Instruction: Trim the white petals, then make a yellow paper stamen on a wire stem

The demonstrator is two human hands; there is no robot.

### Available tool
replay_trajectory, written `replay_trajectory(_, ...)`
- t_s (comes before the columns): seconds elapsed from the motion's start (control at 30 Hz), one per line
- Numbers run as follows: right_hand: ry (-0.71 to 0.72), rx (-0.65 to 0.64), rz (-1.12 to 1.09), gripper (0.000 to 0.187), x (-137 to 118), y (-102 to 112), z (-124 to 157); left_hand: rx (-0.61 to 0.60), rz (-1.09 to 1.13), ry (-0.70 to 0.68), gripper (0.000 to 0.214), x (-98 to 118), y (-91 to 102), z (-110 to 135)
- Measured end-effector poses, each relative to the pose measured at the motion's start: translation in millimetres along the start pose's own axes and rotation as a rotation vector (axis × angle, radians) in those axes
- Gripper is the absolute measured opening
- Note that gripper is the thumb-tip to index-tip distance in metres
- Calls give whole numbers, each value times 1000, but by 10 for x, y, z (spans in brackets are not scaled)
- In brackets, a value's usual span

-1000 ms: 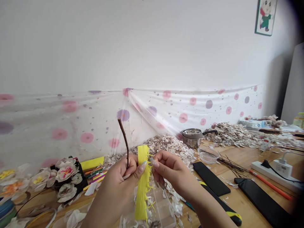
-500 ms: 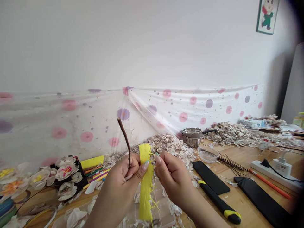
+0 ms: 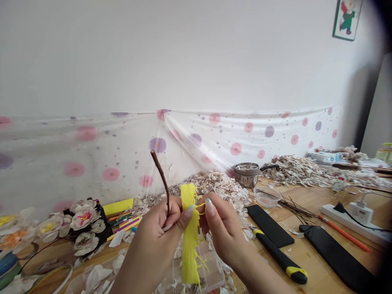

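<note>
The lower end of the thin brown twig [image 3: 161,175] disappears inside the fingers [image 3: 171,208] of the left hand [image 3: 156,232], so how it meets the yellow crepe-paper strip [image 3: 190,241] is hidden, and the right hand [image 3: 222,228] covers part of that strip's edge. The left forearm [image 3: 134,277] and right forearm [image 3: 257,277] run off the bottom edge. The clear plastic compartment box [image 3: 214,269] under the hands is mostly blocked and cut off below, its contents unclear. The framed cartoon picture [image 3: 347,18] is cut off by the top edge, the pale green bottle [image 3: 385,153] by the right edge, and the coloured spools [image 3: 7,265] by the left edge. The small objects [image 3: 326,157] at the far right of the wooden surface [image 3: 309,212] are too blurred to tell.
</note>
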State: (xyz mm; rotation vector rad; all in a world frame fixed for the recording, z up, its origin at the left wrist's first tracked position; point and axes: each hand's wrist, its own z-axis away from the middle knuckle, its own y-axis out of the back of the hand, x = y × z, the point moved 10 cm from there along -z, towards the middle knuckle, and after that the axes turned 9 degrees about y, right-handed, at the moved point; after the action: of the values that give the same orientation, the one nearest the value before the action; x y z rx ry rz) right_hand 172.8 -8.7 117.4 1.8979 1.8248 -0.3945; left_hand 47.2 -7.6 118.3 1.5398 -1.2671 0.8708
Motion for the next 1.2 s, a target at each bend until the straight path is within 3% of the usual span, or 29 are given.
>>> replay_trajectory(0.17,62,-31,96,31,-38,-7,6,15,-28,-13,47,8,16,-3)
replay_trajectory(0.47,143,57,280,31,-81,64,-3,58,-68,-8,45,27,35,14)
replay_trajectory(0.7,83,43,377,43,-74,56,-28,-17,-83,-19,47,-16,-22,-23)
replay_trajectory(0.8,10,50,259,50,49,48,-2,19,-61,-2,47,2,7,-4)
replay_trajectory(1.03,-157,30,-384,55,222,-110,34,58,10,-1,47,14,57,26)
replay_trajectory(1.2,-340,-17,-556,48,269,-237,49,127,27,13,47,8,115,46)
